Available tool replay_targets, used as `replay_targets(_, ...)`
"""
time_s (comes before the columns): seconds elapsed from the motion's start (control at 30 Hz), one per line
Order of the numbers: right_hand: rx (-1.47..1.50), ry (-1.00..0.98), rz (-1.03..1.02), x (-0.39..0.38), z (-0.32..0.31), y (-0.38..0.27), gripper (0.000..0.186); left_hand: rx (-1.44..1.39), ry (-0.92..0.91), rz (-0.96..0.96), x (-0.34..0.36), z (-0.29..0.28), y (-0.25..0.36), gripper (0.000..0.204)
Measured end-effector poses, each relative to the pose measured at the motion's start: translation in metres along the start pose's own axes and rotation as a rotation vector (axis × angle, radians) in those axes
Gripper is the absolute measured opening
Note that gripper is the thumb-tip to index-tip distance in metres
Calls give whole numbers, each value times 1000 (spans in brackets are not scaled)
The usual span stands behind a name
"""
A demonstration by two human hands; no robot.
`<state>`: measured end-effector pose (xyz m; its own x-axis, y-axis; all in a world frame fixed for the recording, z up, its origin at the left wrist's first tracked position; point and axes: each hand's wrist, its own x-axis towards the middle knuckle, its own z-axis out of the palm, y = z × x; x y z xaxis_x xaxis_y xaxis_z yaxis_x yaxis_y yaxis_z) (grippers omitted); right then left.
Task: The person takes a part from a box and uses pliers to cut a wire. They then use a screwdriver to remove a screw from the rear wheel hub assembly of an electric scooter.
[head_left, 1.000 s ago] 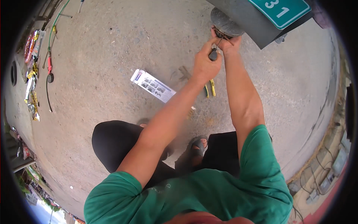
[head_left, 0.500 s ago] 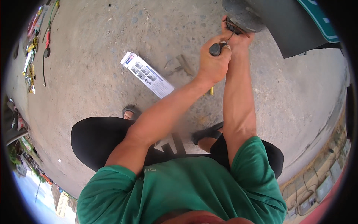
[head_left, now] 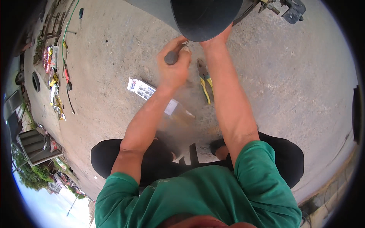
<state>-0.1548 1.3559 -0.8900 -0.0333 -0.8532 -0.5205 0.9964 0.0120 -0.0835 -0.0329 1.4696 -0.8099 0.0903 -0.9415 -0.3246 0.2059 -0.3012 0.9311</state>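
Observation:
My left hand (head_left: 173,72) is closed round a screwdriver's dark handle (head_left: 171,57); its thin shaft runs up beside the rim of a dark curved rubber flap (head_left: 205,17). My right hand (head_left: 216,40) reaches under that flap, fingers hidden behind it. A grey panel (head_left: 152,9) adjoins the flap, and a dark fitting with metal bolts (head_left: 291,11) shows to the right. Below, between my forearms, yellow-green pliers (head_left: 207,89) lie on the concrete. A long white printed box (head_left: 142,89) lies left of them, partly covered by my left forearm.
Along the left lie a green hose (head_left: 66,28), another screwdriver (head_left: 81,17), a red-handled tool (head_left: 67,76), shiny packets (head_left: 57,102) and a tire (head_left: 36,81). A metal rack (head_left: 34,148) stands farther back. My knees frame the lower ground.
The view has shifted. The green sign has left the picture. My left hand with the screwdriver sits farther left, my right hand's fingers are now behind the flap, and the pliers show more fully.

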Motion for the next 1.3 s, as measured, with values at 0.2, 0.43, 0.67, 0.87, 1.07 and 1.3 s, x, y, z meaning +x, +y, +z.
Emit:
replay_targets(0.2,-164,-35,-98,-4,0,7,61,642,-45,753,14,-17,-24,30)
replay_targets(0.43,-26,-169,20,1,-6,10,53,537,-60,705,16,-33,-27,35)
replay_targets(0.67,-196,-158,-161,13,-16,8,71,178,-201,300,1,-8,-16,32)
replay_targets(0.87,-174,-16,-139,-6,-9,9,58,-396,-90,-84,5,-12,-5,31)
replay_targets(1.07,4,-39,36,5,-2,-1,52,-696,-40,-208,1,13,-6,23)
replay_targets(1.3,4,-60,11,0,1,12,50,-292,21,308,8,17,-20,17)
